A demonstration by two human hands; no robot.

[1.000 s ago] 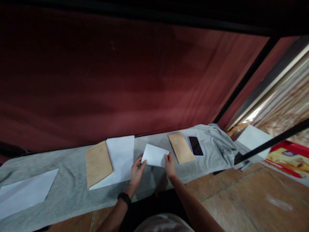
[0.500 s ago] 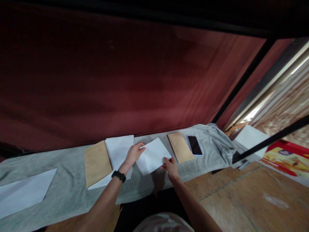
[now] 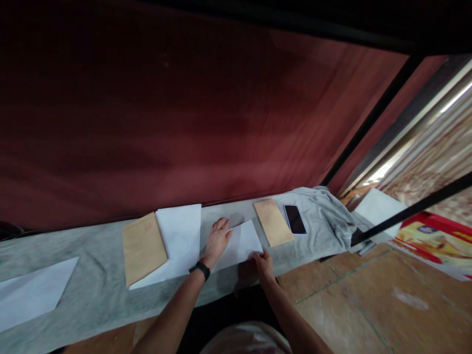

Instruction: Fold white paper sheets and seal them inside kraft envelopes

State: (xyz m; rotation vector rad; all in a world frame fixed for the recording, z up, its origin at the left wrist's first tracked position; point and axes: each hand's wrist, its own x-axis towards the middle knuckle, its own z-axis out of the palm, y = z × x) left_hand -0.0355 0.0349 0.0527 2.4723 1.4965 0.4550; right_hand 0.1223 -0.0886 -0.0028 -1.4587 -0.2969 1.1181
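My left hand lies over the left side of a white sheet of paper, its fingers stretched out and a dark band on the wrist. The near right corner of that sheet is pinched in my right hand. Just right of the sheet rests a brown envelope, with a dark-screened phone beside it. To the left, white sheets lie partly under another brown envelope.
A grey cloth covers the narrow bench under everything. Another white sheet lies at far left. Behind stands a dark red panel. Black bars, a white box and a red-and-yellow box are on the right.
My left hand has let go of the sheet's far left corner and now lies flat over it. The sheet has come down toward the cloth; my right hand keeps its pinch, slightly lower.
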